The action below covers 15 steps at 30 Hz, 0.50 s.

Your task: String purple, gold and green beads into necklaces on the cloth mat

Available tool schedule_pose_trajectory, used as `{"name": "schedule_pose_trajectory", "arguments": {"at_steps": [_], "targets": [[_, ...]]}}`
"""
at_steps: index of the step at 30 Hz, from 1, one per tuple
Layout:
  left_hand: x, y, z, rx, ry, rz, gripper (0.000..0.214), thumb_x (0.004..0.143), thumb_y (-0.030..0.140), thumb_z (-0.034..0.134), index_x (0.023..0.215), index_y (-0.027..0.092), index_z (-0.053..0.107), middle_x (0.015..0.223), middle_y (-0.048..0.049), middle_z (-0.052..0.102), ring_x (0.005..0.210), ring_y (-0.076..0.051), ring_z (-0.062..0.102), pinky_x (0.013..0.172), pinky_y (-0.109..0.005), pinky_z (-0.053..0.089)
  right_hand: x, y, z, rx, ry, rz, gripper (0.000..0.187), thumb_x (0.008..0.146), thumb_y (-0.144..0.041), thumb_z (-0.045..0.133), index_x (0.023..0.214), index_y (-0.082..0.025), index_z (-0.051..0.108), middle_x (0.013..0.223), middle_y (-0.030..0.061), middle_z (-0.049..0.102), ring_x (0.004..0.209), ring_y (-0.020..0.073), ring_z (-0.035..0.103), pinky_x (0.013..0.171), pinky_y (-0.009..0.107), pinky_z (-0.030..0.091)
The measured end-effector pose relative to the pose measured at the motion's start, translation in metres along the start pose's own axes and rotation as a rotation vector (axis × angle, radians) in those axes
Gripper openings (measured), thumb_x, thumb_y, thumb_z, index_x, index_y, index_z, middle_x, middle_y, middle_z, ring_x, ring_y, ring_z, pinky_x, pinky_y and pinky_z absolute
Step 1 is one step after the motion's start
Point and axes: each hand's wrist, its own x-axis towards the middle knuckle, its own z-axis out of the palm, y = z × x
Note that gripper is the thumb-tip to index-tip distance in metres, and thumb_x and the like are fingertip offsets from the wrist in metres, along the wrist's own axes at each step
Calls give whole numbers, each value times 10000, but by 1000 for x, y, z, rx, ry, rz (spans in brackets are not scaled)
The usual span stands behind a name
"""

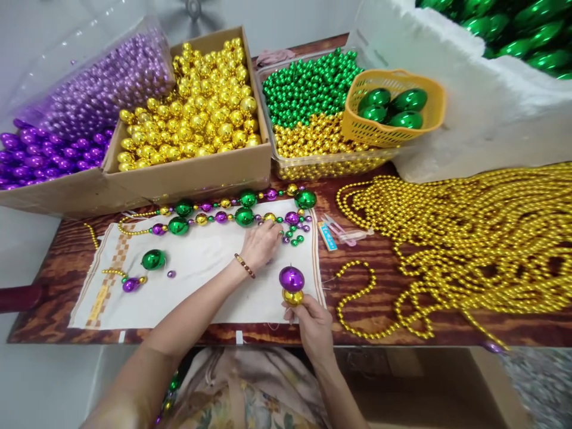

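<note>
My right hand [314, 325] pinches a gold bead [293, 297] near the table's front edge. On top of it sits a larger purple bead [291, 278], with a thin tip sticking up from it. My left hand [261, 245], a beaded bracelet [244, 266] on its wrist, reaches down to the white cloth [201, 292]. Its fingers are bent together beside loose small green beads [297, 240] and purple ones; what they hold, if anything, is hidden. Just beyond it lies a strand with a big green bead [244, 216]. A green bead [153, 260] rests at the cloth's left.
Behind stand a cardboard box [192, 164] of gold beads, a clear tub [330, 158] of green and gold beads and a yellow basket [393, 134]. Gold bead strands [482, 238] cover the right side. Small scissors [340, 231] and a blue packet [328, 236] lie beside the cloth.
</note>
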Motion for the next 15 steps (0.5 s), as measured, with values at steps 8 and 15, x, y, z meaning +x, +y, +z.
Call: {"name": "schedule_pose_trajectory", "arguments": {"at_steps": [8,15], "targets": [[85,29,-59,11,497,245,275,993,205,412,1050,163,678,970,-102,663,962,-205,585,835,-312,469,-1,1,-6,17,-37,-6,200,872,-350,666,792,-175,721,566,16,635,475,128,553,464,225,436],[205,34,-108,139,-57,157,247,836,-36,522,973,37,714,957,-145,682,1007,-234,642,872,-354,450,-4,-2,-7,26,30,22,184,851,-331,685,771,-168,717,556,14,633,463,121,547,470,225,442]]}}
